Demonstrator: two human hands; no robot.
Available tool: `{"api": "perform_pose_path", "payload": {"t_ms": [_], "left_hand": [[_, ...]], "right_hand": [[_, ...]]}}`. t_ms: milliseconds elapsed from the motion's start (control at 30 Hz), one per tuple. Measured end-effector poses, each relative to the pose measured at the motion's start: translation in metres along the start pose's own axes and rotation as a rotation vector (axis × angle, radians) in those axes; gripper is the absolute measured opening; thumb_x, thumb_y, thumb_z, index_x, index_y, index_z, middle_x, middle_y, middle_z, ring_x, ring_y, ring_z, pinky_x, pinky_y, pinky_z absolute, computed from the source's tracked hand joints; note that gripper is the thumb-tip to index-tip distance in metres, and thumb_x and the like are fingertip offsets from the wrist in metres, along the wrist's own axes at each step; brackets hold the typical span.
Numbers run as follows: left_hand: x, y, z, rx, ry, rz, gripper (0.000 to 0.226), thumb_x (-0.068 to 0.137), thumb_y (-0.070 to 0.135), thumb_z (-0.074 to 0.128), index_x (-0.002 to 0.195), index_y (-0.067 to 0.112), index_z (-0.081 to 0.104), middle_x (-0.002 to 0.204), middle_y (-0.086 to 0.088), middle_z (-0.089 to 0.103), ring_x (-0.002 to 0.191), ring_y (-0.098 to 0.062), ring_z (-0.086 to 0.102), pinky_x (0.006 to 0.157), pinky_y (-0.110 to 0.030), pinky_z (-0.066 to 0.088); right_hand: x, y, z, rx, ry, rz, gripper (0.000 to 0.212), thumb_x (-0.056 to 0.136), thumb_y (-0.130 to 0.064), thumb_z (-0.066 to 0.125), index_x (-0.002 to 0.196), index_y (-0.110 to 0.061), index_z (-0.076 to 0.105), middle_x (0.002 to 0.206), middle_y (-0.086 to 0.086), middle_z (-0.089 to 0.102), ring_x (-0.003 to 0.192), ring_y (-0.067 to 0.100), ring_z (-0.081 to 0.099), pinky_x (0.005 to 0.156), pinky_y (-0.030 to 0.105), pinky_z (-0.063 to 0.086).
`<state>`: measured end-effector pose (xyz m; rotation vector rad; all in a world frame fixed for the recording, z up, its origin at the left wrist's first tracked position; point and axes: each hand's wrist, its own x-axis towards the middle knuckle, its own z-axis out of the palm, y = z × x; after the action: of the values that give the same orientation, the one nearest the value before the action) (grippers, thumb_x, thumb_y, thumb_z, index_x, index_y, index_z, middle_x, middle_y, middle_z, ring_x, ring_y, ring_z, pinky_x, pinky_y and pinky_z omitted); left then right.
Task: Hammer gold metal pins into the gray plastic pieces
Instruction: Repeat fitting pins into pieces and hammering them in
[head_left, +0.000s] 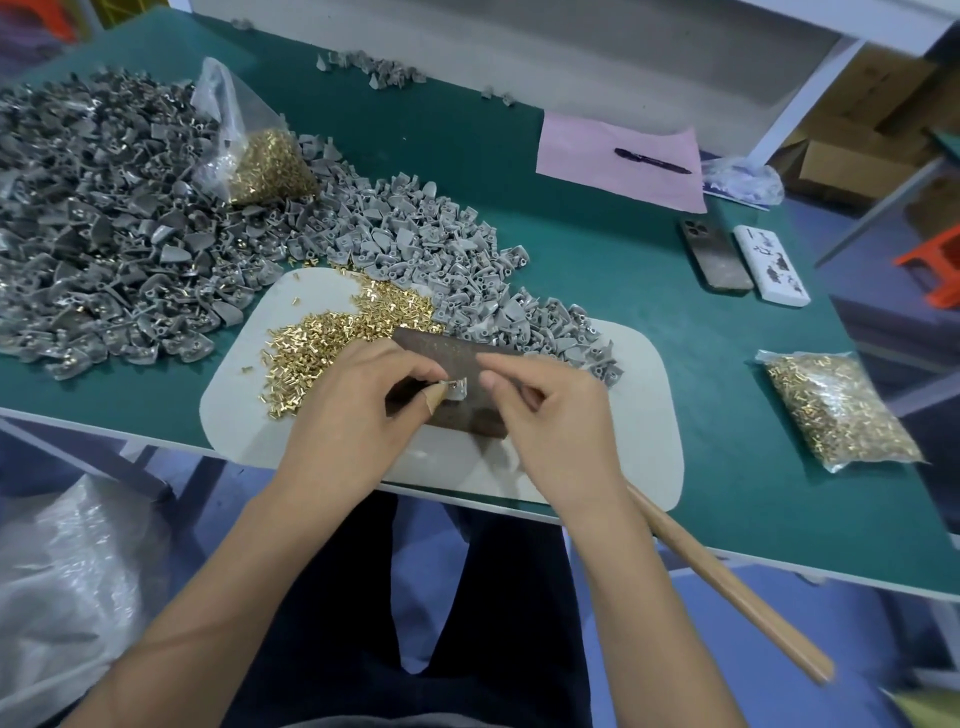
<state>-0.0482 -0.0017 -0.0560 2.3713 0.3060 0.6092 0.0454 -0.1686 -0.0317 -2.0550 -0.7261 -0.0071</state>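
Both hands meet at frame centre over a dark metal block (457, 384) lying on a pale mat (639, 415) at the near table edge. L hand (358, 410) pinches a small gray plastic piece (457, 391) btwn thumb and forefinger, holding it on the block's top. R hand (550, 410) is close beside it, fingers curled, thumb tip near the piece; a wooden hammer handle (727, 587) runs out from under that hand toward lower right of frame, so R hand grips it. Hammer head hidden.

Loose gold pins (332, 338) lie heaped on the mat's left part, just left of the block and touching L hand's knuckle side. Gray plastic pieces (447, 249) spill in a band from upper left across to the mat's far edge, right behind the block; a larger, darker pile (88, 218) fills the left of frame. An open clear bag of gold pins (260, 150) sits on that pile, upper left. A sealed bag of pins (836, 410) lies at right, well apart from the hands.

Upper right on the green table (597, 270): pink sheet (618, 166) w/ a dark pen (652, 160) on it, plus two phones (743, 260) side by side below it.
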Motion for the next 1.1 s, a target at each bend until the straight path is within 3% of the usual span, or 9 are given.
{"api": "perform_pose_path", "payload": {"t_ms": [167, 233, 333, 467, 633, 767, 867, 1000, 1100], "left_hand": [[0.002, 0.007, -0.003, 0.082, 0.007, 0.009, 0.007, 0.087, 0.035, 0.075, 0.093, 0.033, 0.076, 0.081, 0.019, 0.061, 0.087, -0.009, 0.051, 0.072, -0.032, 0.043], [0.005, 0.012, -0.001, 0.115, 0.007, 0.017, 0.007, 0.086, 0.036, 0.076, 0.092, 0.033, 0.077, 0.082, 0.017, 0.061, 0.087, -0.013, 0.052, 0.073, -0.032, 0.04], [0.008, 0.018, 0.006, 0.11, -0.006, 0.009, 0.009, 0.086, 0.039, 0.075, 0.094, 0.034, 0.077, 0.088, 0.016, 0.063, 0.093, -0.013, 0.052, 0.084, -0.035, 0.038], [0.009, 0.023, 0.011, 0.075, 0.002, -0.002, 0.008, 0.085, 0.039, 0.076, 0.093, 0.036, 0.077, 0.088, 0.016, 0.065, 0.097, -0.014, 0.054, 0.093, -0.04, 0.039], [0.011, 0.022, 0.009, 0.056, -0.038, -0.015, 0.011, 0.086, 0.04, 0.075, 0.094, 0.034, 0.078, 0.087, 0.014, 0.064, 0.094, -0.015, 0.054, 0.089, -0.047, 0.046], [0.012, 0.021, 0.007, 0.085, -0.056, 0.01, 0.01, 0.086, 0.041, 0.073, 0.093, 0.036, 0.077, 0.086, 0.016, 0.063, 0.092, -0.016, 0.053, 0.085, -0.044, 0.046], [0.014, 0.021, 0.006, 0.099, -0.075, 0.016, 0.01, 0.087, 0.041, 0.074, 0.094, 0.035, 0.077, 0.086, 0.018, 0.06, 0.093, -0.016, 0.052, 0.085, -0.043, 0.046], [0.018, 0.019, 0.003, 0.092, -0.102, 0.028, 0.011, 0.087, 0.041, 0.074, 0.093, 0.034, 0.078, 0.084, 0.018, 0.059, 0.094, -0.016, 0.054, 0.086, -0.042, 0.047], [0.02, 0.022, 0.001, 0.132, -0.116, 0.046, 0.01, 0.088, 0.04, 0.073, 0.094, 0.034, 0.078, 0.089, 0.016, 0.064, 0.096, -0.018, 0.056, 0.084, -0.042, 0.049]], "right_hand": [[-0.026, 0.041, -0.043, -0.115, 0.214, 0.137, 0.013, 0.097, -0.021, 0.067, 0.093, -0.033, 0.072, 0.08, -0.011, 0.066, 0.071, 0.011, 0.057, 0.069, 0.03, 0.047], [-0.041, 0.057, -0.057, -0.204, 0.156, 0.203, 0.005, 0.097, -0.031, 0.066, 0.097, -0.032, 0.07, 0.085, -0.009, 0.063, 0.077, 0.01, 0.058, 0.071, 0.035, 0.049], [-0.055, 0.07, -0.067, -0.269, 0.0, 0.282, 0.024, 0.087, -0.052, 0.072, 0.105, -0.038, 0.068, 0.094, -0.014, 0.055, 0.086, 0.0, 0.055, 0.072, 0.022, 0.044], [-0.051, 0.068, -0.07, -0.368, -0.173, 0.206, 0.022, 0.084, -0.045, 0.077, 0.102, -0.037, 0.067, 0.092, -0.016, 0.056, 0.09, 0.004, 0.054, 0.077, 0.031, 0.048], [-0.039, 0.063, -0.075, -0.489, -0.112, 0.204, 0.018, 0.103, -0.047, 0.044, 0.111, -0.037, 0.057, 0.107, -0.014, 0.054, 0.089, 0.013, 0.059, 0.077, 0.041, 0.05], [-0.027, 0.043, -0.076, -0.104, 0.029, 0.233, 0.022, 0.107, -0.047, 0.037, 0.098, -0.04, 0.056, 0.078, -0.014, 0.062, 0.061, 0.007, 0.05, 0.057, 0.027, 0.039], [-0.023, 0.022, -0.058, -0.005, -0.03, 0.13, 0.021, 0.107, -0.038, 0.043, 0.095, -0.036, 0.061, 0.066, -0.014, 0.052, 0.056, 0.007, 0.044, 0.054, 0.015, 0.035], [-0.018, 0.015, -0.038, -0.157, -0.079, 0.099, 0.024, 0.107, -0.039, 0.045, 0.086, -0.043, 0.057, 0.061, -0.012, 0.051, 0.059, 0.013, 0.046, 0.059, 0.036, 0.044], [-0.015, 0.013, -0.037, -0.239, -0.042, 0.053, 0.024, 0.105, -0.048, 0.04, 0.088, -0.041, 0.056, 0.06, -0.014, 0.049, 0.056, 0.014, 0.041, 0.054, 0.037, 0.039]]}}
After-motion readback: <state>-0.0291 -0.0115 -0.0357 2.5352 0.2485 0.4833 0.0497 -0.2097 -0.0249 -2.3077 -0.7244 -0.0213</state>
